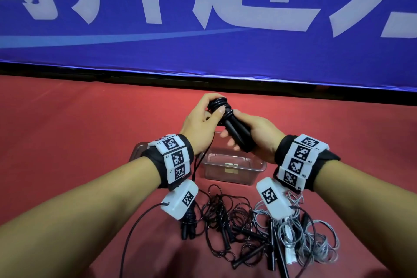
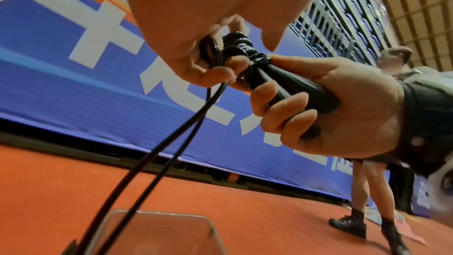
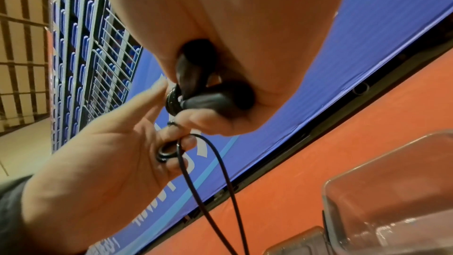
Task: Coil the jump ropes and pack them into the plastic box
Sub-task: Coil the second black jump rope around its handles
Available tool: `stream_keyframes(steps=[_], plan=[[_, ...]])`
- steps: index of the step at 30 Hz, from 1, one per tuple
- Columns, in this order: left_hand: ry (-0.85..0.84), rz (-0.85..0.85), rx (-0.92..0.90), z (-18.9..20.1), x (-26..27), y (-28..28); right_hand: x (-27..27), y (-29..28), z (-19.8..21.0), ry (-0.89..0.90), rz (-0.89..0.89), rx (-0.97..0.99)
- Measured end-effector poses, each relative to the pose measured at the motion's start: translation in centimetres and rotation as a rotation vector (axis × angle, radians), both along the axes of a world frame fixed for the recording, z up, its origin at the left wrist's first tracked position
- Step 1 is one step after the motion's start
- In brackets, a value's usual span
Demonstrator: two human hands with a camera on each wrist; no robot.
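Observation:
My right hand [image 1: 252,135] grips the two black handles [image 1: 237,133] of a black jump rope, held together above the clear plastic box [image 1: 255,170]. Several turns of its cord [image 1: 220,102] are wound round the tops of the handles. My left hand [image 1: 198,117] pinches the cord at those turns. In the left wrist view two strands of cord [image 2: 159,152] hang down from the left hand [image 2: 186,49], while the right hand [image 2: 331,108] grasps the handles [image 2: 289,84]. In the right wrist view the left hand [image 3: 98,162] holds a small loop of cord [image 3: 166,152].
A tangled pile of black ropes [image 1: 225,223] and grey ropes [image 1: 316,239] lies on the red floor near me. The box's lid [image 1: 137,149] lies left of the box. A blue banner [image 1: 203,40] stands behind. Another person [image 2: 367,201] stands off to the right.

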State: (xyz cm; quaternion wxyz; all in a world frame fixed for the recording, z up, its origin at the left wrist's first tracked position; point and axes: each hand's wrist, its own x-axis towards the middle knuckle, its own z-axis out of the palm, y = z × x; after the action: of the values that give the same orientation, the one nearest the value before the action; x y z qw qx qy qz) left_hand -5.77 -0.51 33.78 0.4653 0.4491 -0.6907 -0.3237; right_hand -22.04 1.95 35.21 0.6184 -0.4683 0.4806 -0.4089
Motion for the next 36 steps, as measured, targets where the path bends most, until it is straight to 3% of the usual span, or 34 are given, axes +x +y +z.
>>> stream_keyframes(steps=[4,8,12,19,26,31,33,36], plan=[[0.008,-0.046,-0.014,0.5,0.1,0.2,-0.5,-0.3,-0.3,0.119,-0.006,-0.116],[-0.058,-0.060,-0.080,0.1,0.3,0.0,-0.4,-0.2,-0.3,0.186,0.025,-0.104],[-0.062,0.020,-0.076,-0.7,0.2,-0.4,0.2,-0.2,-0.2,0.129,-0.059,-0.098],[-0.056,-0.025,0.008,-0.3,0.3,-0.1,-0.6,-0.6,-0.8,0.220,-0.073,-0.327],[-0.004,-0.048,0.084,0.0,-0.3,0.3,-1.4,-1.0,-1.4,0.511,-0.042,-0.543],[-0.029,0.024,0.016,0.0,-0.5,0.0,-1.1,-0.7,-0.8,0.774,-0.165,-0.614],[-0.006,0.011,0.008,-0.1,-0.5,-0.1,-1.1,-0.7,-0.6,0.707,-0.192,-0.560],[0.015,-0.038,-0.003,-0.1,-0.4,-0.2,-1.3,-0.4,0.1,0.319,-0.071,-0.304]])
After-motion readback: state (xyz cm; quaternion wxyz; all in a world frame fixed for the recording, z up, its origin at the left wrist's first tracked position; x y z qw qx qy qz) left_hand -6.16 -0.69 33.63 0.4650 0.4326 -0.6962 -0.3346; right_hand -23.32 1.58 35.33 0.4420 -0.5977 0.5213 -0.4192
